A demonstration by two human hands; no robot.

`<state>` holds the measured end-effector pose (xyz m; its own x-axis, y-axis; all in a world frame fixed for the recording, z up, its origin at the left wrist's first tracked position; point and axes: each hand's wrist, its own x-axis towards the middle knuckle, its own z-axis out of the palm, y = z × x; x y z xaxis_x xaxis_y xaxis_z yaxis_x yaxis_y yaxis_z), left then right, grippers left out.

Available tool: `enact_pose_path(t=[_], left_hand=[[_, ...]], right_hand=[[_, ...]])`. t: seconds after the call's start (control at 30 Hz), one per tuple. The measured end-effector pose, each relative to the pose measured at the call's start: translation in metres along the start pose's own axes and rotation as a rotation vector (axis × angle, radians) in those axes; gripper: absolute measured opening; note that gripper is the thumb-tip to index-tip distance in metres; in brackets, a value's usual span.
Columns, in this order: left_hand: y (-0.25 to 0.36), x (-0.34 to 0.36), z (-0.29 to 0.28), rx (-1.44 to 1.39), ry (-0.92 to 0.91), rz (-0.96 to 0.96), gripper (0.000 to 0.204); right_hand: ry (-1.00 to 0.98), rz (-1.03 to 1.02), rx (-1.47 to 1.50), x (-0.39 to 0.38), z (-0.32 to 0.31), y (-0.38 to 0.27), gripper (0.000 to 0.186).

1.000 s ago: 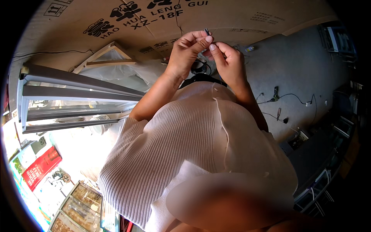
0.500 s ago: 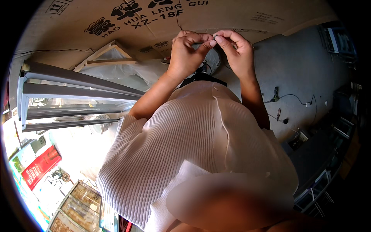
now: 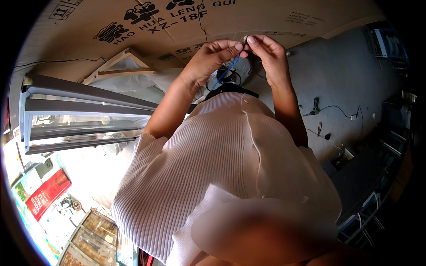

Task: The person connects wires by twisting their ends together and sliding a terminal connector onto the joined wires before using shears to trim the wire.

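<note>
My left hand (image 3: 207, 60) is closed in a pinch, its thumb and forefinger pressed together at the fingertips of the other hand. From just under them a thin blue wire (image 3: 227, 71) hangs down toward my waist. My right hand (image 3: 273, 60) is closed too, pinching a small pale piece (image 3: 246, 39) too tiny to name. The fingertips of both hands meet, partly hiding what is between them. Below the hands, near my waist, is a dark round object (image 3: 227, 76) beside whitish plastic.
A large printed cardboard box (image 3: 262, 17) stands just beyond my hands. Grey metal frames (image 3: 88, 91) jut in from the left, by a wooden frame (image 3: 126, 71). On the floor at right lie a black cable (image 3: 339, 110) and a screwdriver (image 3: 319, 128).
The blue wire now shows hanging below my fingertips. My left hand has turned and lowered slightly; the right fingers have shifted, and the small piece sits a little higher.
</note>
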<state>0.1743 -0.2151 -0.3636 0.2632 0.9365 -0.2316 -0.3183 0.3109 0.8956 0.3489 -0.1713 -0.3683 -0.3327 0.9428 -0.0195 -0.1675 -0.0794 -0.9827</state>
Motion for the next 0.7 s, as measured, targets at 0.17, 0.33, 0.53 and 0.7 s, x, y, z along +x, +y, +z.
enact_pose_path(t=[0.17, 0.33, 0.53, 0.7], left_hand=[[-0.004, 0.005, -0.004, -0.086, 0.021, -0.023, 0.025], [-0.012, 0.002, -0.009, -0.035, -0.043, 0.022, 0.026], [-0.008, 0.010, -0.017, -0.012, -0.028, -0.056, 0.024], [0.001, 0.007, -0.011, 0.067, -0.047, -0.022, 0.023]], right_hand=[[-0.099, 0.084, 0.117, -0.003, -0.001, -0.002, 0.024], [-0.101, 0.026, 0.099, -0.003, -0.008, 0.011, 0.019], [-0.116, 0.028, 0.068, 0.009, 0.002, 0.005, 0.015], [-0.192, 0.047, 0.010, 0.011, -0.005, -0.006, 0.012]])
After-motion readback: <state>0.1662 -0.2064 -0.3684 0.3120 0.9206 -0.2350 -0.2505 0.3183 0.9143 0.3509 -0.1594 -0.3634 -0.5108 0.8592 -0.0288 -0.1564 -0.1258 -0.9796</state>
